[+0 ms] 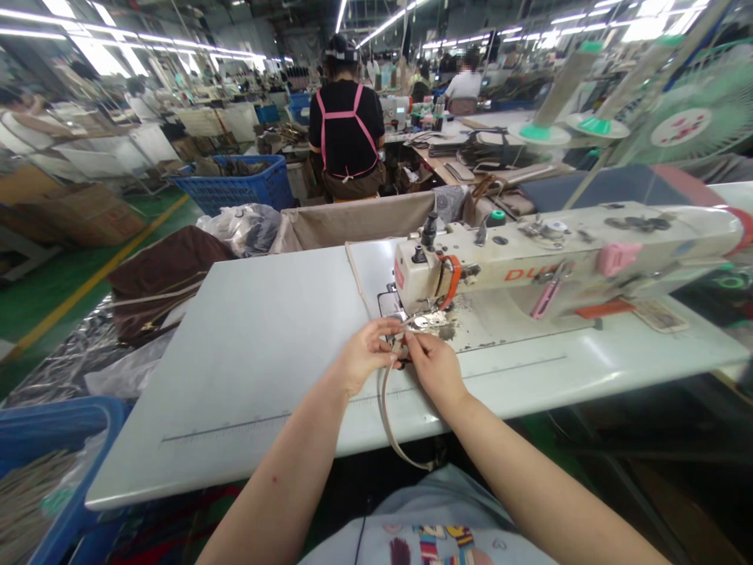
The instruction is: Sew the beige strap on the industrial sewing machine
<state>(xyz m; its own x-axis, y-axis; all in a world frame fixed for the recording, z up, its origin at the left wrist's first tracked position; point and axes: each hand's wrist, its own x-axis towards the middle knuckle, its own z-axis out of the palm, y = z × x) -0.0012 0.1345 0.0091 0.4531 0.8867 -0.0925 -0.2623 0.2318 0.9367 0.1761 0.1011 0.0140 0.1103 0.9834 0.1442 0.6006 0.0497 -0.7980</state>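
A narrow beige strap (385, 400) runs from between my hands over the table's front edge and curves down toward my lap. My left hand (370, 353) pinches it close to the needle area of the sewing machine (547, 275). Closed on the same strap from the other side is my right hand (432, 365), its fingertips near the presser foot. Behind the needle, another length of strap (354, 271) lies across the table toward its far edge. My fingers partly hide the spot where the strap meets the machine.
The pale sewing table (252, 353) has a printed ruler line along its front. A blue crate (106, 416) stands at the left. Beyond the table are a fabric-lined bin (365, 220), a blue basket (241, 188) and a seated person (344, 125). A green fan (700, 110) is at right.
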